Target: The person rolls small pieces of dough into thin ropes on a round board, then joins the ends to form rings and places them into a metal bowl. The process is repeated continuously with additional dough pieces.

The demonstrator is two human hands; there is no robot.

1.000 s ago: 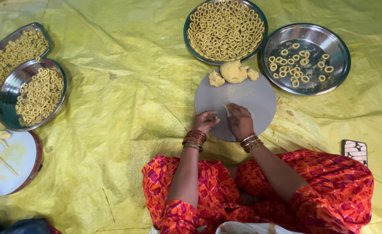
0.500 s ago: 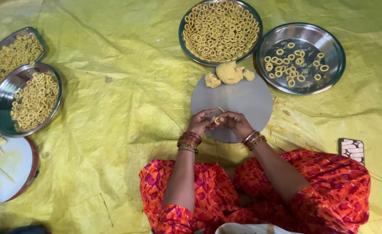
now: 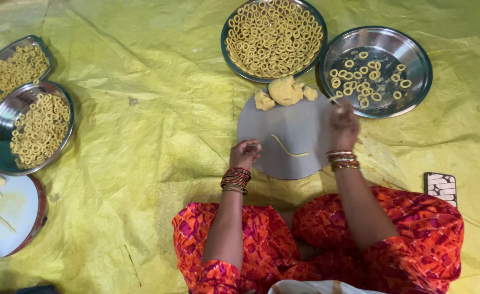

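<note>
The right hand [image 3: 343, 126] is raised at the far right edge of a round grey board [image 3: 299, 133], just beside a steel plate [image 3: 414, 87] holding a few small dough rings; its fingers are bunched, but whether they pinch anything cannot be told. The left hand [image 3: 245, 154] rests at the board's near left edge, fingers curled loosely and holding nothing. A thin rolled dough strand [image 3: 288, 147] lies on the board between the hands, touching neither. Lumps of dough [image 3: 285, 90] sit at the board's far rim. Behind them stands a full plate of rings [image 3: 273, 37]. Everything lies on a yellow sheet [image 3: 142, 136].
</note>
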